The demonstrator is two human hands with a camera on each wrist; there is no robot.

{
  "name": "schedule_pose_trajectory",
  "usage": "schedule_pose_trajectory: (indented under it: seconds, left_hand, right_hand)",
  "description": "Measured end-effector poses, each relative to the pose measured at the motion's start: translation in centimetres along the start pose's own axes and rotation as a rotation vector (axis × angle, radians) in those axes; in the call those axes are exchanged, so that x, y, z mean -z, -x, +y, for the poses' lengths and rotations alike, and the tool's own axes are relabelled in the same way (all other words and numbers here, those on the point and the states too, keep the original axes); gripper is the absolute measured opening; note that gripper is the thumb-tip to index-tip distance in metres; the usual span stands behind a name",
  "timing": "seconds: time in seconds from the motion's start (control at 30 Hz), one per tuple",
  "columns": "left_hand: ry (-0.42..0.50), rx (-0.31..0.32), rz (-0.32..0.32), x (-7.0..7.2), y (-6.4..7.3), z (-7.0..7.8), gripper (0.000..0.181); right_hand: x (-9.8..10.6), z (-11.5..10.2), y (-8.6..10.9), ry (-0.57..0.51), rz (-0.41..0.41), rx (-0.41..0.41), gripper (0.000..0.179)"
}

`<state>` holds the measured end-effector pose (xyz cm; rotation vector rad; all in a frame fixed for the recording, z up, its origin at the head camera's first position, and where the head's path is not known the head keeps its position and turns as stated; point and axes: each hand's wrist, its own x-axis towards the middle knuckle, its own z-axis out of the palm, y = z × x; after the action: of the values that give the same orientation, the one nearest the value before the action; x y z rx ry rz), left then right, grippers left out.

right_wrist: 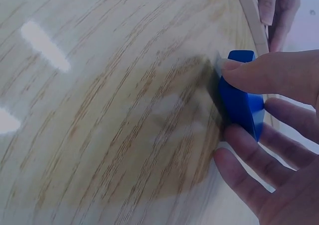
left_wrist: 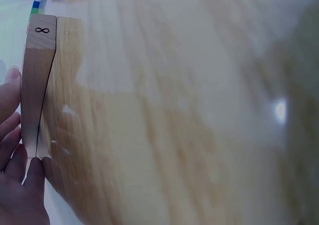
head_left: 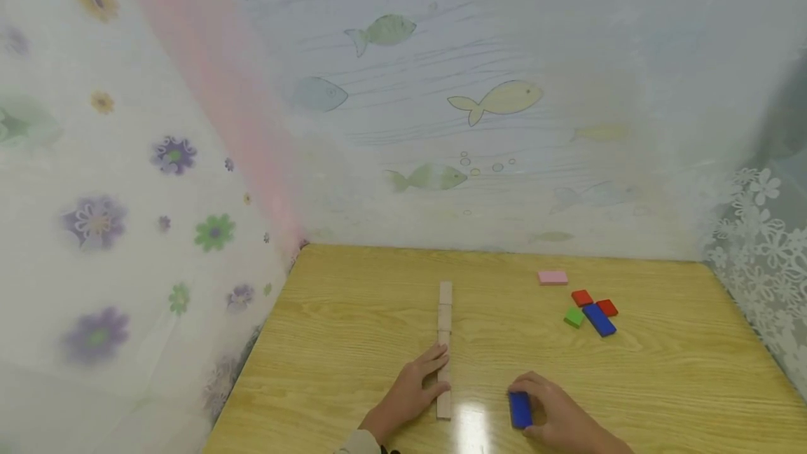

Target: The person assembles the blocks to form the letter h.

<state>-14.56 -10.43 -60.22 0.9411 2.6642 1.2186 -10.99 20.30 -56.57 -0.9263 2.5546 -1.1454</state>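
Note:
A straight row of plain wooden blocks (head_left: 444, 317) runs away from me, laid end to end. My left hand (head_left: 410, 389) rests against its near part from the left, fingers and thumb touching the wood. In the left wrist view, the nearest block (left_wrist: 41, 70) has a dark figure like an 8 on its end. To the right of the row, my right hand (head_left: 557, 413) pinches a blue rectangular block (head_left: 520, 410) between thumb and fingers. From the right wrist view, that blue block (right_wrist: 241, 98) is at the tabletop; I cannot tell whether it touches.
At the back right of the wood-grain table (head_left: 353, 300) lie a pink block (head_left: 553, 278), two red blocks (head_left: 582, 298), a green block (head_left: 574, 317) and another blue block (head_left: 599, 319). A fish-patterned curtain (head_left: 416, 132) hangs behind, and a flowered one (head_left: 139, 230) at left.

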Motion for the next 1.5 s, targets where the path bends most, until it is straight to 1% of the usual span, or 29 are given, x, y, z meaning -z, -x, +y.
schedule_pose_trajectory:
  seconds: [0.2,0.4,0.53,0.77,0.83,1.0,1.1,1.33,1.5]
  left_hand:
    - [0.004,0.019,-0.001,-0.03,0.02,-0.14,0.054]
    - [0.011,0.008,0.007,0.09,-0.06,0.08,0.053]
    - [-0.001,-0.001,0.013,0.09,-0.03,0.06,0.053]
    - [0.0,0.004,0.011,0.07,-0.01,0.0,0.053]
    - [0.003,0.008,0.011,0.14,-0.02,0.12,0.053]
    - [0.007,0.015,0.012,0.25,-0.04,0.36,0.053]
    - [0.003,0.02,0.009,0.27,-0.04,0.33,0.053]
    - [-0.002,0.026,0.009,0.2,-0.05,0.27,0.054]
    - [0.005,0.031,0.006,0.22,-0.04,0.38,0.053]
  right_hand:
    - [-0.39,-0.18,-0.12,0.008,0.038,0.059,0.053]
    - [-0.48,-0.35,-0.37,-0.026,0.028,0.035,0.051]
    - [-0.58,-0.33,-0.5,-0.041,0.015,0.032,0.051]
    - [-0.84,-0.19,-0.55,0.004,0.018,0.045,0.05]
    - [-0.82,-0.24,-0.61,0.007,0.01,0.029,0.049]
    - [-0.65,-0.53,-0.77,-0.014,-0.023,-0.039,0.048]
    - [-0.63,-0.69,-0.75,-0.017,-0.029,-0.059,0.048]
    - [-0.7,-0.65,-0.65,0.009,-0.017,-0.041,0.048]
    - [-0.66,-0.56,-0.64,0.008,-0.021,-0.041,0.048]
